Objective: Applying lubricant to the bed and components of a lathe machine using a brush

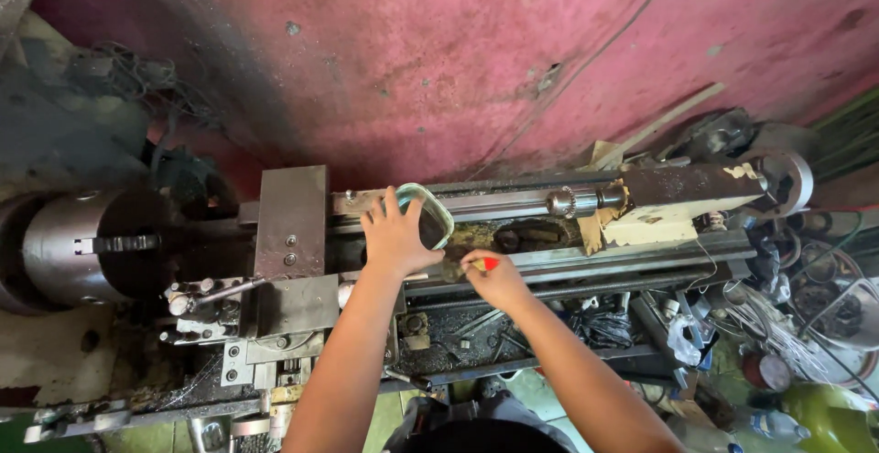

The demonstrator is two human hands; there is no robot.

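I look down on a metal lathe [302, 233] that stands against a pink wall. My left hand [394, 233] grips a clear, rounded plastic container [430, 210] and holds it tilted over the lathe bed. My right hand [494, 279] is just to its right, closed on a small brush with a red handle [488, 263] whose dark bristle end points towards the container. Both hands hover over the dirty bed ways [586, 261] between the carriage and the tailstock [696, 192].
The chuck [82, 247] is at the left and the tool post [197, 302] sits on the carriage. Cluttered tools, wires and round metal parts [806, 306] fill the right side. A yellow-green object [824, 412] lies at the lower right.
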